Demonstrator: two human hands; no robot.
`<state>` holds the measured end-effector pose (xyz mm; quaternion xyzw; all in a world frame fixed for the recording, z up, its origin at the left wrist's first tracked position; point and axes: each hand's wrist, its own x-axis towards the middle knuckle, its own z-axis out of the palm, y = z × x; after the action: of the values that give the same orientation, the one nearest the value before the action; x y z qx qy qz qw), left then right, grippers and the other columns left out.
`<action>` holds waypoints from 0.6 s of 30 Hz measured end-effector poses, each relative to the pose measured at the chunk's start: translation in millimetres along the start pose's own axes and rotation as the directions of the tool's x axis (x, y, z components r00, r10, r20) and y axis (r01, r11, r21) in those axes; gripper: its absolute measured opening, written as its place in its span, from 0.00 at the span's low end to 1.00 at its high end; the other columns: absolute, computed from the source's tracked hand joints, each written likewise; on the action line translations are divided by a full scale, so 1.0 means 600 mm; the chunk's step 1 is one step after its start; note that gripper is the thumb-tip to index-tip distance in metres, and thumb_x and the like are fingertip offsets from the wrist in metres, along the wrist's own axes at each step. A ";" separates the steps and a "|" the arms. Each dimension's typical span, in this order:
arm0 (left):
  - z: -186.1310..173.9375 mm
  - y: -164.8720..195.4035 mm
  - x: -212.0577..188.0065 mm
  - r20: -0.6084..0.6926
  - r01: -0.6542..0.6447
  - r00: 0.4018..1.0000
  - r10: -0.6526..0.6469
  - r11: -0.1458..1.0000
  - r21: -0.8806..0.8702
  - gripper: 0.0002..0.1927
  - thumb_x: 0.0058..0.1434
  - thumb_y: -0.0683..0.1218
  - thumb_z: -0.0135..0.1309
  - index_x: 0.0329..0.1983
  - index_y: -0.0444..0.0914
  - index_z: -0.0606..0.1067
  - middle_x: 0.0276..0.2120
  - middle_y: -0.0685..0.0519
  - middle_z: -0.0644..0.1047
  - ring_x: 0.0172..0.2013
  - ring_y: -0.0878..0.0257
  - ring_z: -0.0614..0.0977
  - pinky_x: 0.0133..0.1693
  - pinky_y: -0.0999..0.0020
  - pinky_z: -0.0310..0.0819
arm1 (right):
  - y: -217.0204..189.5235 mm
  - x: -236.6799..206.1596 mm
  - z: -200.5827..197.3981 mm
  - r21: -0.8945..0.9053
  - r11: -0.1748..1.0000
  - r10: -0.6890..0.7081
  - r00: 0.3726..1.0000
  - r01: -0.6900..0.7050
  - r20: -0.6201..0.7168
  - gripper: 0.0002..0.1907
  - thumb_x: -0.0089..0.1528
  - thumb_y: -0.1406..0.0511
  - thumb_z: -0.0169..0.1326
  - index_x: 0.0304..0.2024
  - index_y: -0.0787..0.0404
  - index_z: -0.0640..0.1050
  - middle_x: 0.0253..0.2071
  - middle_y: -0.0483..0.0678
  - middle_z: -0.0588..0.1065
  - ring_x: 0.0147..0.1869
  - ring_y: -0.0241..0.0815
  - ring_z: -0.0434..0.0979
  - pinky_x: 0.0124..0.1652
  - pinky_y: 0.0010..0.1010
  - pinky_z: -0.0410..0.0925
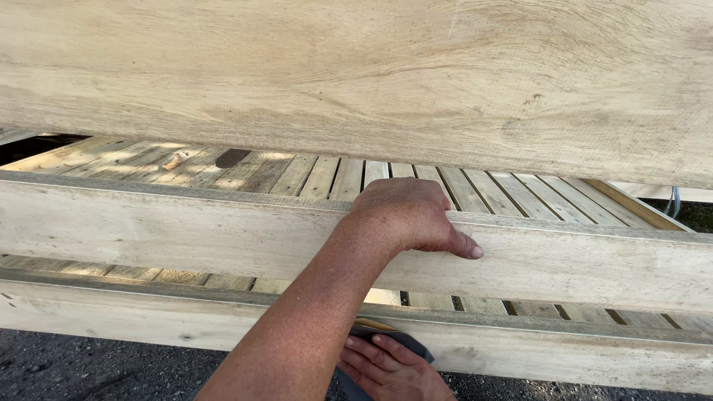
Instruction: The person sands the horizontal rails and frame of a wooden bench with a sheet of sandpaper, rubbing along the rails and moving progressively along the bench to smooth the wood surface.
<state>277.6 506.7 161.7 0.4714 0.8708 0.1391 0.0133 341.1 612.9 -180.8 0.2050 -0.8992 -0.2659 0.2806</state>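
Hands on the wooden frame

Left hand (pixel 412 217) clamps the middle rail (pixel 186 230), which runs left-right; right hand (pixel 386 367) presses a grey pad (pixel 401 343) flat against the lower rail (pixel 557 349).

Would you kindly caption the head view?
Left hand grips a pale wooden rail; right hand presses grey cloth below.

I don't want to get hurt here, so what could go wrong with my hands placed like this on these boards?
The left hand grips the top edge of the middle board, whose rough, weathered wood could leave splinters. Its fingers curl behind that board, below the big upper plank, so they might get pinched if either shifts. The right hand presses a grey cloth or sanding sheet against the lower board partly out of sight under the forearm, so a slip may go unnoticed.
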 end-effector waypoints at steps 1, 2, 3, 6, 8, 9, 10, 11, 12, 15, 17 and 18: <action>-0.007 -0.009 -0.010 0.003 0.037 0.999 -0.037 0.999 -0.003 0.43 0.36 0.75 0.67 0.51 0.47 0.82 0.46 0.51 0.84 0.51 0.55 0.84 0.53 0.57 0.77 | 0.021 -0.041 -0.003 -0.112 0.993 0.013 0.991 -0.029 -0.135 0.33 0.64 0.56 0.39 0.73 0.45 0.64 0.78 0.32 0.57 0.81 0.30 0.50 0.75 0.36 0.41; -0.015 -0.020 -0.020 0.008 0.071 0.997 -0.071 0.997 -0.005 0.43 0.36 0.75 0.67 0.51 0.45 0.82 0.46 0.51 0.84 0.51 0.55 0.84 0.53 0.57 0.77 | 0.046 -0.087 -0.001 -0.180 0.982 0.017 0.986 -0.048 -0.166 0.32 0.65 0.56 0.39 0.73 0.46 0.63 0.77 0.34 0.58 0.80 0.32 0.52 0.74 0.38 0.43; -0.022 -0.031 -0.028 0.013 0.103 0.995 -0.103 0.995 -0.008 0.44 0.36 0.75 0.68 0.50 0.44 0.83 0.45 0.50 0.85 0.51 0.55 0.84 0.54 0.57 0.77 | 0.073 -0.139 0.001 -0.248 0.966 0.019 0.980 -0.069 -0.196 0.31 0.66 0.57 0.40 0.73 0.46 0.63 0.76 0.35 0.58 0.79 0.34 0.53 0.73 0.40 0.44; -0.034 -0.058 -0.040 -0.002 0.133 0.991 -0.133 0.991 -0.021 0.45 0.32 0.75 0.68 0.49 0.44 0.81 0.44 0.51 0.86 0.50 0.57 0.85 0.54 0.58 0.77 | 0.125 -0.258 0.025 -0.390 0.898 0.104 0.958 -0.205 -0.266 0.24 0.70 0.56 0.43 0.69 0.39 0.67 0.73 0.36 0.63 0.76 0.38 0.59 0.70 0.43 0.53; -0.032 -0.068 -0.032 0.038 0.092 0.995 -0.094 0.995 0.048 0.44 0.34 0.76 0.65 0.46 0.43 0.84 0.42 0.49 0.87 0.47 0.55 0.86 0.53 0.56 0.78 | 0.126 -0.281 0.043 -0.362 0.898 0.154 0.949 -0.251 -0.276 0.22 0.70 0.55 0.43 0.67 0.38 0.69 0.72 0.35 0.63 0.75 0.38 0.59 0.70 0.45 0.53; -0.029 -0.071 -0.025 0.059 0.064 0.996 -0.069 0.995 0.082 0.43 0.35 0.77 0.64 0.45 0.42 0.85 0.41 0.49 0.87 0.46 0.54 0.87 0.52 0.55 0.78 | 0.115 -0.268 0.049 -0.343 0.900 0.174 0.944 -0.269 -0.281 0.22 0.70 0.55 0.43 0.67 0.39 0.69 0.72 0.36 0.63 0.75 0.39 0.59 0.70 0.45 0.53; -0.024 -0.074 -0.018 0.047 0.063 0.997 -0.066 0.996 0.071 0.43 0.35 0.77 0.64 0.44 0.42 0.85 0.40 0.49 0.87 0.46 0.54 0.87 0.52 0.55 0.78 | 0.099 -0.242 0.050 -0.326 0.901 0.193 0.938 -0.286 -0.289 0.22 0.69 0.54 0.42 0.66 0.40 0.70 0.72 0.36 0.64 0.75 0.39 0.59 0.70 0.46 0.53; -0.019 -0.078 -0.011 0.033 0.065 0.997 -0.067 0.996 0.059 0.43 0.34 0.77 0.64 0.43 0.43 0.86 0.40 0.49 0.87 0.46 0.55 0.87 0.52 0.54 0.78 | 0.086 -0.204 0.047 -0.321 0.912 0.163 0.944 -0.255 -0.286 0.23 0.68 0.54 0.42 0.67 0.41 0.70 0.72 0.36 0.64 0.75 0.38 0.59 0.70 0.45 0.52; -0.014 -0.080 -0.005 0.026 0.069 0.997 -0.070 0.996 0.048 0.43 0.33 0.77 0.64 0.42 0.43 0.86 0.39 0.50 0.86 0.45 0.55 0.87 0.51 0.53 0.78 | 0.067 -0.155 0.039 -0.309 0.925 0.136 0.950 -0.224 -0.281 0.25 0.68 0.54 0.42 0.67 0.42 0.70 0.72 0.35 0.64 0.75 0.37 0.59 0.69 0.43 0.52; -0.006 -0.085 0.001 -0.057 0.015 0.998 -0.012 0.999 0.044 0.43 0.31 0.78 0.66 0.42 0.44 0.85 0.39 0.50 0.84 0.46 0.53 0.84 0.51 0.52 0.77 | 0.002 0.016 -0.004 -0.053 0.990 0.119 0.973 -0.132 -0.199 0.29 0.65 0.56 0.40 0.70 0.46 0.67 0.77 0.35 0.58 0.79 0.33 0.54 0.73 0.40 0.45; -0.009 -0.085 -0.007 -0.017 0.021 1.000 -0.021 0.999 0.037 0.43 0.32 0.78 0.64 0.40 0.42 0.86 0.38 0.49 0.86 0.45 0.53 0.87 0.50 0.53 0.79 | -0.026 0.099 -0.039 0.028 0.996 0.081 0.996 -0.080 -0.038 0.30 0.65 0.56 0.39 0.71 0.49 0.66 0.77 0.37 0.56 0.80 0.34 0.50 0.73 0.39 0.41; -0.015 -0.086 -0.014 -0.004 0.024 1.000 -0.023 0.999 0.035 0.43 0.33 0.78 0.64 0.40 0.41 0.86 0.37 0.49 0.86 0.44 0.53 0.88 0.49 0.54 0.80 | -0.029 0.125 -0.051 0.061 0.996 0.065 0.995 -0.070 0.081 0.30 0.65 0.55 0.39 0.70 0.52 0.65 0.77 0.39 0.55 0.79 0.36 0.49 0.73 0.40 0.40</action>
<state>238.6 471.3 156.1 0.4611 0.8786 0.1245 0.0049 306.9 549.6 -140.2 0.1727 -0.9241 -0.2351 0.2468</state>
